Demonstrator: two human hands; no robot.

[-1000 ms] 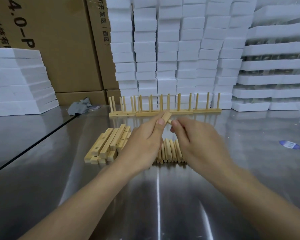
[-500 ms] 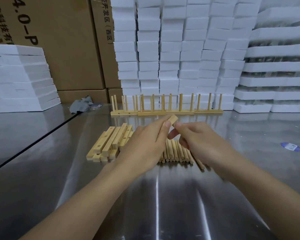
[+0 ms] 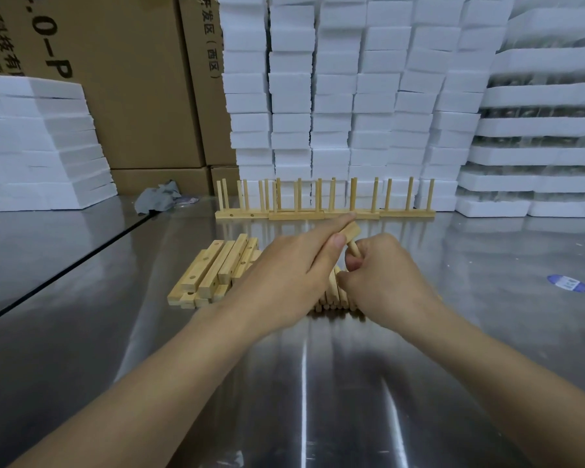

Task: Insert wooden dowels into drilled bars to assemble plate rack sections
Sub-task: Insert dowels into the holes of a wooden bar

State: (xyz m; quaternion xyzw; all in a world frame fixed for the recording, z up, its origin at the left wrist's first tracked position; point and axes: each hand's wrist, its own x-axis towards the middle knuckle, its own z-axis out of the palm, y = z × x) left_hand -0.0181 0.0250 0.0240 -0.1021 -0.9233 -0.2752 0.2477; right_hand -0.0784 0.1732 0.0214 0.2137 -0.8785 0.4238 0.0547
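Gripping a drilled bar point(image 3: 350, 231), the left hand point(image 3: 284, 275) holds it above the desk point(image 3: 318, 400) while the right hand point(image 3: 385, 282) pinches a dowel point(image 3: 353, 247) against it; finished sections point(image 3: 325, 214) stand behind (stacked bars point(image 3: 213, 268), loose dowels point(image 3: 331, 295) remain).

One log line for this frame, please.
left hand: grips bar | right hand: holds dowel at bar | finished sections: upright behind
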